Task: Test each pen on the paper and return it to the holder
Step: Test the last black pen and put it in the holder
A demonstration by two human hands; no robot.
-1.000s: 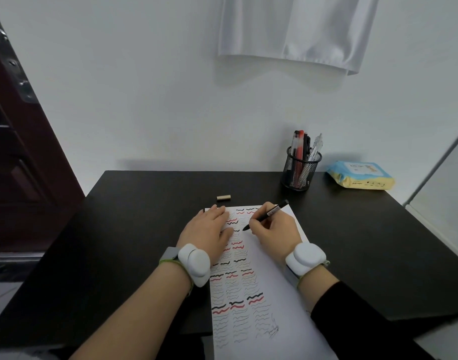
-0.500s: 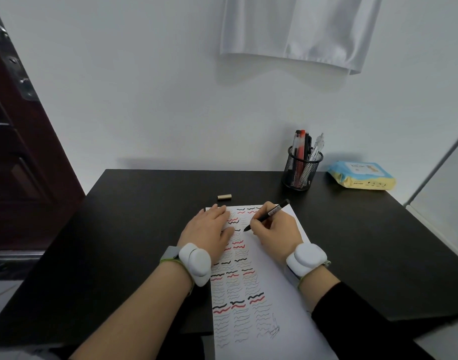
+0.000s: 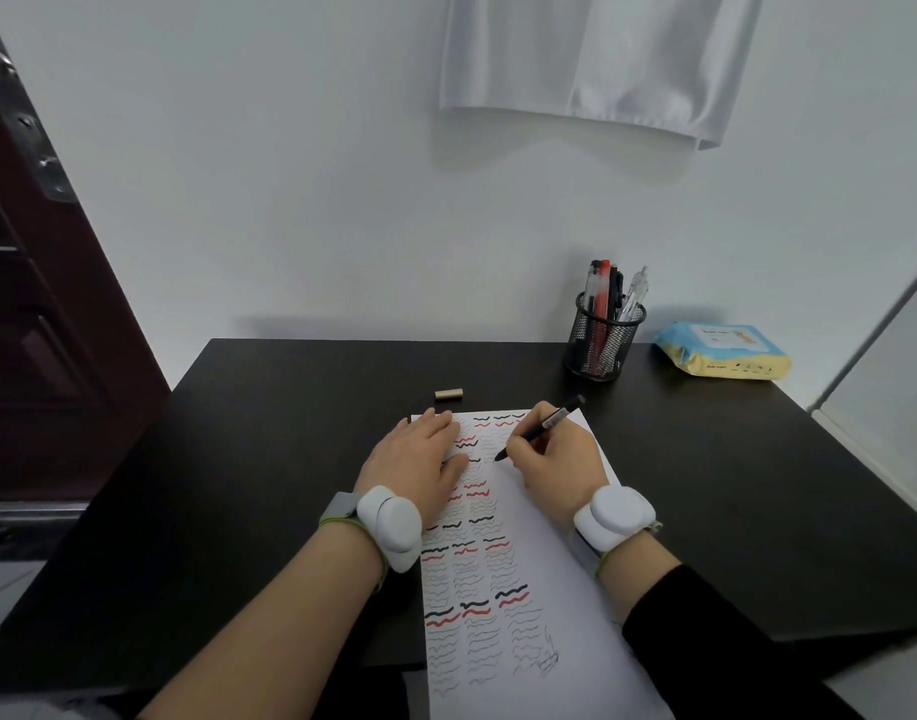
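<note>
A plain white wall backs the black rectangular desk [image 3: 269,459] in front of you. Your left hand [image 3: 417,462] lies flat and open on the white paper sheet [image 3: 560,589] of wavy test lines, likely to pin it. Your right hand [image 3: 555,459] is closed around the black pen [image 3: 542,427], tip on the sheet's far part. The black mesh holder [image 3: 604,337] stands far right, well apart, with bare desk between. The sheet's near end overhangs the desk edge, so keep it pinned.
</note>
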